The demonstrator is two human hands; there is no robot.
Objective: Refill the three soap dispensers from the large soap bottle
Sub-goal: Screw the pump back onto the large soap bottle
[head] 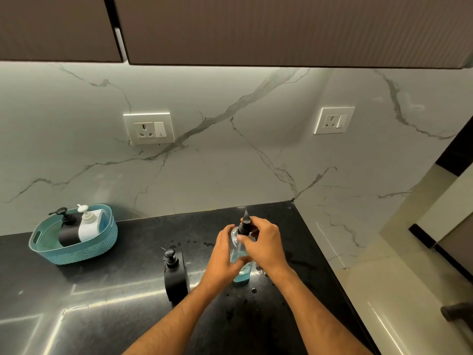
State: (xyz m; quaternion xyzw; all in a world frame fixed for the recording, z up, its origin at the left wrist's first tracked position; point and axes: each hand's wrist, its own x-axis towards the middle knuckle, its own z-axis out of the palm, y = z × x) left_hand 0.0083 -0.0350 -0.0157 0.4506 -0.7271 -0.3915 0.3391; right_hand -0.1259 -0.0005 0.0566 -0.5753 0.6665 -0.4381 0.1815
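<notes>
Black polished countertop (107, 298), wet in spots, below a white veined marble backsplash (230, 162) and brown wall cabinets (281, 29). From left: teal basket (76, 254) holding black and white dispensers; black dispenser (175, 275) standing alone; clear bottle (240, 274) of blue soap, upright, body grasped by left hand (222, 257), pump collar pinched by right hand (263, 245). Two wall sockets.
</notes>
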